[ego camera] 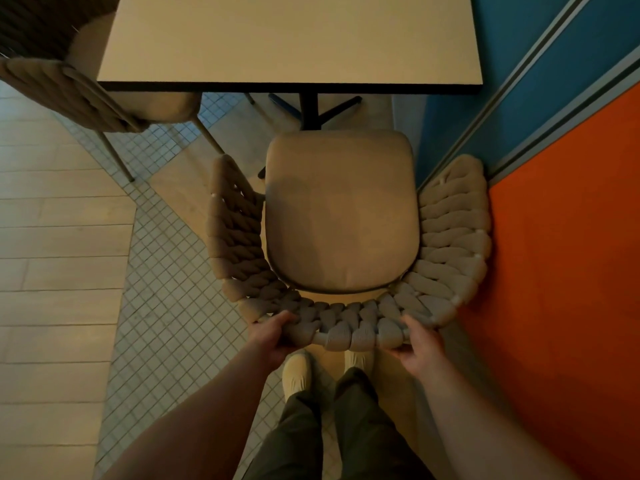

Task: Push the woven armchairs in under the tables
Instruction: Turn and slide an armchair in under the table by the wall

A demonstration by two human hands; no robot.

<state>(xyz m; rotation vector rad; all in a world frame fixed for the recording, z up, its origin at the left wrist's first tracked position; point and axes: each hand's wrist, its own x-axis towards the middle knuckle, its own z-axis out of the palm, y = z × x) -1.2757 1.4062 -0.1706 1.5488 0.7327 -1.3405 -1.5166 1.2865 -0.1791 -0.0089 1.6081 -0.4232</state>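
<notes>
Woven armchair [349, 237] sits directly in front of the person, backrest toward them, seat cushion [341, 209] facing the table [291, 39]. Front edge of the cushion stops short of the table's near edge, so the seat is fully out in the open, not under the top. Left hand [273, 336] is clamped on the left part of the braided back rim, thumb on top, fingers wrapped under. Right hand [419, 344] is clamped on the right part of the same rim, fingers curled around the rope weave. Both forearms are extended forward and down. Chair's right armrest sits close against the orange wall panel [568, 271]; can't tell if it touches. Blue wall panel [512, 64] runs beyond it, beside the table's right edge. Table's black pedestal base [313, 110] is visible below the top, just past the cushion's front. Second woven armchair [86, 95] stands at the table's left side, seat partly under the tabletop. Person's light shoes [298, 374] and dark trousers [332, 431] are right behind the chair back. Floor [62, 265] is pale planks with a strip of small square tiles.
</notes>
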